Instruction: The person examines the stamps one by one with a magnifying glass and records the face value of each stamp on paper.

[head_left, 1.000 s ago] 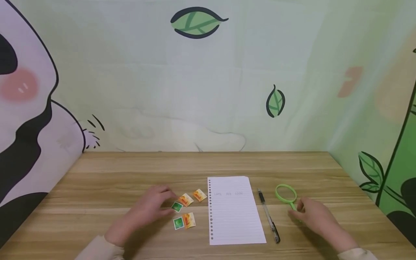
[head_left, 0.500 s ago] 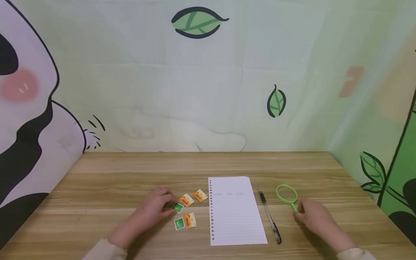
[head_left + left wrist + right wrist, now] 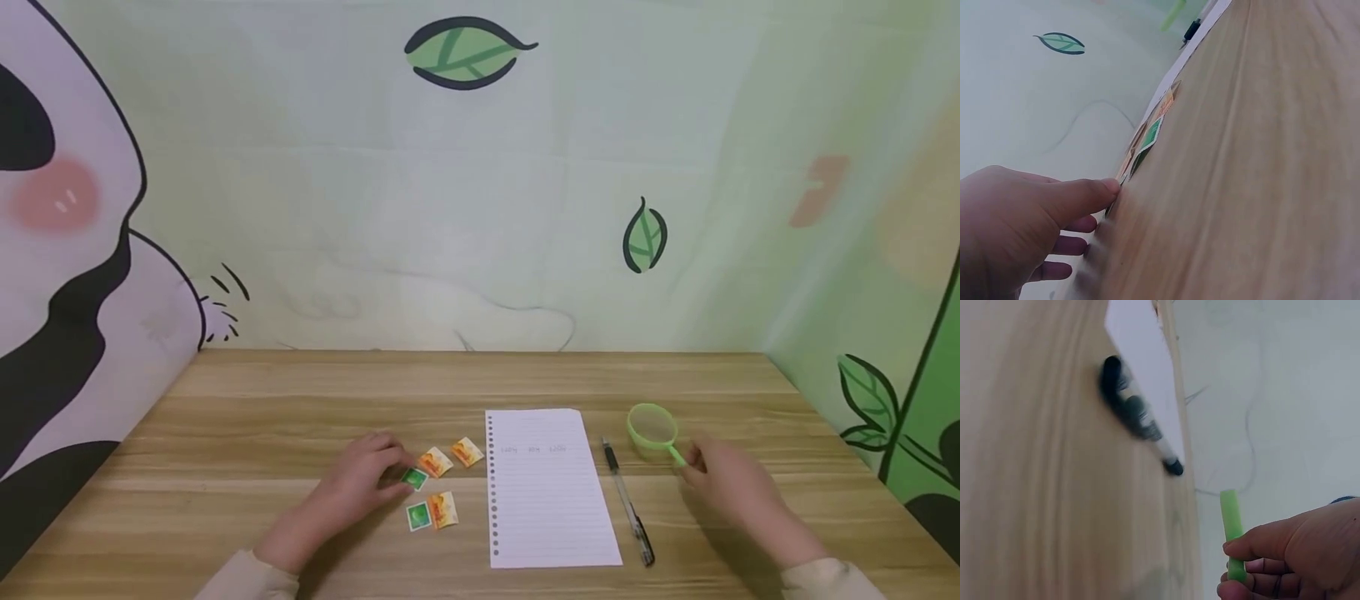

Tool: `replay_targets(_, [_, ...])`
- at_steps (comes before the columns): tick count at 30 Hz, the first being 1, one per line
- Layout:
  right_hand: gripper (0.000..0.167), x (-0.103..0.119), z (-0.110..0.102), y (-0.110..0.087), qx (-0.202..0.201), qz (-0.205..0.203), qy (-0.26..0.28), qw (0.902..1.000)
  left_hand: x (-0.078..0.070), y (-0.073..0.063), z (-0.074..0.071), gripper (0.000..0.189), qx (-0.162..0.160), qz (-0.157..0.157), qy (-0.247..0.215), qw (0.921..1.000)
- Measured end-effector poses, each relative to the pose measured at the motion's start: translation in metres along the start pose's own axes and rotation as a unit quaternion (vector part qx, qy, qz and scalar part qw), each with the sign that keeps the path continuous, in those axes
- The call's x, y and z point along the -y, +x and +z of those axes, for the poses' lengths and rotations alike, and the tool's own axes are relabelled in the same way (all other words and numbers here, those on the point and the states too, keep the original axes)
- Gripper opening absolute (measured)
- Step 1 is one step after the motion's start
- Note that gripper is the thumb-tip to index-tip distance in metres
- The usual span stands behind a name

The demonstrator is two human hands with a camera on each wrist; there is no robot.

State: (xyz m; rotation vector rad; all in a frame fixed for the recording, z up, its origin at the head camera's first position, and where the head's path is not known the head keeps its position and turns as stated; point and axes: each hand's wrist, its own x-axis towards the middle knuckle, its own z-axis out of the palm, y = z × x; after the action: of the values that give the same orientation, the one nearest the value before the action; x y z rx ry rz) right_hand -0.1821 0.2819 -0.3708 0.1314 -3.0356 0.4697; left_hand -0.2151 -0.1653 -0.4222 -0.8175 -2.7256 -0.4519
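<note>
In the head view my left hand (image 3: pixel 363 479) reaches the table from the left, thumb and index fingertip pinching a small green stamp (image 3: pixel 416 478) at its edges. Another green stamp (image 3: pixel 419 516) and an orange-and-white stamp (image 3: pixel 443 509) lie side by side just nearer. Two more orange-and-white stamps, one touching close (image 3: pixel 435 462) and one farther right (image 3: pixel 467 452), lie beyond. On the right, my right hand (image 3: pixel 731 483) grips a green magnifying glass (image 3: pixel 652 427) by its handle, its ring tilted above the table. The right wrist view shows the thumb on the green handle (image 3: pixel 1231 515).
A lined, punched sheet of paper (image 3: pixel 551 508) with faint handwriting lies between the hands. Beside its right edge is a clear pen (image 3: pixel 626 500) with black ends. Behind the wooden table (image 3: pixel 360 375) hangs a printed cloth backdrop (image 3: pixel 337 167).
My right hand has slid back along the handle and raised the magnifying glass, tilting its ring. My left fingertips have drawn in on the green stamp. The whole head view has shifted slightly.
</note>
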Motion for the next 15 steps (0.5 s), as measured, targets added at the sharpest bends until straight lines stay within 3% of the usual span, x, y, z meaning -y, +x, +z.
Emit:
replay_targets(8, [0.01, 0.038, -0.013, 0.014, -0.005, -0.043, 0.003, 0.999, -0.001, 0.0, 0.001, 0.026, 0.009, -0.018, -0.002, 0.9998])
replay_targets(15, [0.011, 0.075, -0.011, 0.027, -0.001, -0.08, 0.0, 0.9968, 0.0, 0.0, 0.0, 0.025, 0.016, -0.016, -0.01, 0.9997])
